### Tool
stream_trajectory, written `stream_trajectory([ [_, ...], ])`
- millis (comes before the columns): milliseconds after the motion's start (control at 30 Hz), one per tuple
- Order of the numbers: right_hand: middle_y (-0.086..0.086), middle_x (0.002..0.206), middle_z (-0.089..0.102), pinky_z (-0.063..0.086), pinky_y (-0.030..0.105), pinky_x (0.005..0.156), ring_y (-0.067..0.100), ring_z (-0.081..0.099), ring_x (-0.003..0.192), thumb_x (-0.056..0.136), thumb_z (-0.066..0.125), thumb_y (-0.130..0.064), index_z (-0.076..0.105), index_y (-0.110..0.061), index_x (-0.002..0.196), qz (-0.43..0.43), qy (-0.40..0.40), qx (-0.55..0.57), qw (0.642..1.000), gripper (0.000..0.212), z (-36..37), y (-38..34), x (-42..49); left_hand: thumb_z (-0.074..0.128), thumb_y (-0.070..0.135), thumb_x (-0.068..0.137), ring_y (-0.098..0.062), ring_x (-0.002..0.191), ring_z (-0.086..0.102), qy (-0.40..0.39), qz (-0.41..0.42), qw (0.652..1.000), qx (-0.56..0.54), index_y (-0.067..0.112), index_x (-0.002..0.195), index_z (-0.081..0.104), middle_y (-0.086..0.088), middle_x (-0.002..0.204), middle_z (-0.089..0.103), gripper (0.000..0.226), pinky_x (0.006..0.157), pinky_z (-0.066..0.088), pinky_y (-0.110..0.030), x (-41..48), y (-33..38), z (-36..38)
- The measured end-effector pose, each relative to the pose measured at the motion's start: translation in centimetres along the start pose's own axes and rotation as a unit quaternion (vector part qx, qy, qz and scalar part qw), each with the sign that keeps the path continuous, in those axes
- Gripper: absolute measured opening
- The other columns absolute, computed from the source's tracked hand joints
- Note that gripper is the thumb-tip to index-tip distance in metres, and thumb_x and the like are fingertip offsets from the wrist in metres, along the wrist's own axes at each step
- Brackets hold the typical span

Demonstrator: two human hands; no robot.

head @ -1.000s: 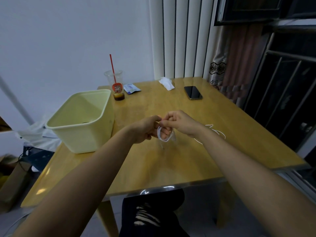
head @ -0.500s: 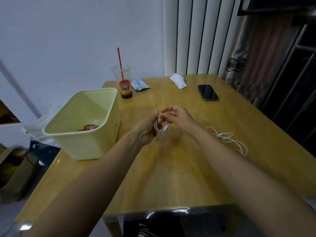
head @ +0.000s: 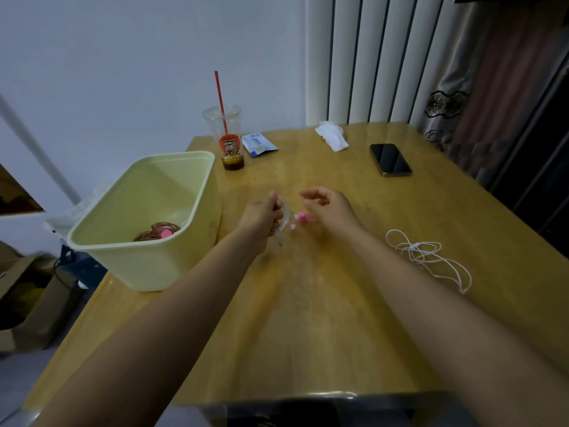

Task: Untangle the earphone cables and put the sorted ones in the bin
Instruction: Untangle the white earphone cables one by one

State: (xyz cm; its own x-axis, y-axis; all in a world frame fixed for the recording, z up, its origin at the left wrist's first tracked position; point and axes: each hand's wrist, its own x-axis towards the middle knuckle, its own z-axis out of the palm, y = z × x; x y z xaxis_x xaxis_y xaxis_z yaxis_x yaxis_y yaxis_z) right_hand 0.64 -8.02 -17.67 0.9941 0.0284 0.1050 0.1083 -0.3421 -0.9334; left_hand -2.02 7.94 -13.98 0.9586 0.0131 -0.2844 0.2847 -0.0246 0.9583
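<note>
My left hand point(head: 261, 218) grips a small coil of white earphone cable point(head: 288, 218) with pink earbuds dangling at its right side, above the table's middle. Just to the right of the coil is my right hand point(head: 328, 208), fingers loosely curled and holding nothing. A loose white earphone cable point(head: 428, 257) lies tangled on the wooden table point(head: 308, 318) to the right of my right forearm. The pale yellow bin point(head: 144, 266) stands at the table's left edge, and a coiled brown cable with a pink part point(head: 160, 232) lies inside it.
At the back of the table stand a plastic cup with a red straw point(head: 226, 134), a blue packet point(head: 258, 144), a crumpled white tissue point(head: 332, 135) and a black phone point(head: 390, 160). Cardboard boxes point(head: 27, 303) sit on the floor to the left.
My right hand has let go of the coil and drawn slightly right, leaving it in my left hand. The view has tilted, showing more of the bin's inside.
</note>
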Motion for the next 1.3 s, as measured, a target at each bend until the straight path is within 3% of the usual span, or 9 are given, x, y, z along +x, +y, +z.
stream_trajectory([
  [133,0.006,0.119,0.056,0.047,0.036,0.097,0.023,0.056,0.111,0.090,0.069,-0.030,0.064,-0.024,0.128,-0.012,-0.032,-0.269,0.963,0.038,0.8,1.8,0.2,0.028,0.031,0.106,-0.013,0.049,0.048,0.077,0.003,0.997,0.009,0.011,0.070,0.051,-0.004,0.054,0.050,0.047,0.051,0.036,-0.026,0.2,0.8,0.5],
  [200,0.002,0.110,0.065,0.050,0.031,0.086,0.018,0.062,0.100,0.091,0.069,-0.029,0.069,-0.020,0.116,-0.016,-0.005,-0.238,0.971,0.027,0.8,2.0,-0.1,0.029,0.027,0.103,-0.026,0.088,0.062,0.107,-0.026,0.994,0.004,0.001,0.111,0.063,-0.024,0.116,0.060,0.043,0.079,0.049,-0.032,0.7,0.9,0.9],
  [233,0.000,0.103,0.067,0.050,0.028,0.080,0.015,0.062,0.094,0.091,0.069,-0.029,0.069,-0.017,0.112,-0.017,0.017,-0.205,0.979,0.024,0.7,2.0,-0.2,0.030,0.025,0.101,-0.028,0.094,0.060,0.127,-0.034,0.991,0.005,0.001,0.129,0.056,0.004,0.095,0.042,0.045,0.083,0.048,-0.033,0.8,0.9,1.2],
  [267,-0.002,0.096,0.066,0.049,0.026,0.074,0.013,0.062,0.088,0.092,0.068,-0.030,0.069,-0.015,0.109,-0.012,0.038,-0.165,0.986,0.022,0.5,2.1,-0.3,0.030,0.024,0.101,-0.026,0.091,0.059,0.142,-0.035,0.989,0.018,0.002,0.136,0.051,-0.015,0.097,0.055,0.046,0.077,0.045,-0.031,1.1,0.9,1.4],
  [400,0.000,0.082,0.069,0.044,0.015,0.058,0.003,0.060,0.068,0.096,0.064,-0.026,0.064,-0.006,0.111,0.038,0.077,0.094,0.992,0.025,-0.9,2.0,-1.3,0.031,0.032,0.105,-0.023,0.110,0.055,0.160,0.057,0.983,0.071,0.008,0.132,0.051,-0.003,0.112,0.058,0.041,0.092,0.043,-0.036,1.3,-0.4,3.0],
  [600,0.009,0.078,0.071,0.044,0.017,0.056,0.007,0.052,0.055,0.099,0.053,-0.012,0.057,-0.010,0.116,0.038,0.047,0.278,0.959,0.017,-2.1,2.4,-2.7,0.051,0.019,0.097,-0.007,0.081,0.052,0.089,0.143,0.984,0.063,0.015,0.101,0.055,0.008,0.084,0.053,0.006,0.069,0.043,-0.017,1.2,-4.0,7.1],
  [733,0.006,0.083,0.072,0.047,0.019,0.064,0.009,0.055,0.065,0.100,0.055,-0.016,0.058,-0.006,0.119,0.018,0.048,0.280,0.959,0.022,-2.3,3.3,-3.1,0.052,0.011,0.097,0.000,0.061,0.043,0.061,0.214,0.973,0.054,-0.003,0.087,0.063,0.001,0.074,0.053,0.020,0.056,0.037,-0.010,1.0,-4.5,7.4],
  [1033,0.002,0.101,0.073,0.046,0.028,0.092,0.010,0.061,0.096,0.094,0.065,-0.013,0.070,-0.016,0.107,-0.042,0.037,0.208,0.977,0.015,-2.2,3.6,-3.6,0.057,0.039,0.094,-0.012,0.072,0.047,0.022,0.239,0.971,0.017,-0.005,0.085,0.065,-0.009,0.073,0.052,0.046,0.064,0.039,-0.031,1.4,-5.0,6.9],
  [1300,0.006,0.091,0.074,0.048,0.031,0.091,0.011,0.067,0.088,0.092,0.063,-0.008,0.067,-0.016,0.111,-0.040,0.029,0.220,0.974,0.021,-2.4,3.3,-4.1,0.065,0.013,0.093,-0.007,0.069,0.055,-0.036,0.267,0.963,-0.031,-0.010,0.090,0.069,-0.008,0.076,0.064,0.023,0.064,0.044,-0.015,0.4,-5.1,6.6],
])
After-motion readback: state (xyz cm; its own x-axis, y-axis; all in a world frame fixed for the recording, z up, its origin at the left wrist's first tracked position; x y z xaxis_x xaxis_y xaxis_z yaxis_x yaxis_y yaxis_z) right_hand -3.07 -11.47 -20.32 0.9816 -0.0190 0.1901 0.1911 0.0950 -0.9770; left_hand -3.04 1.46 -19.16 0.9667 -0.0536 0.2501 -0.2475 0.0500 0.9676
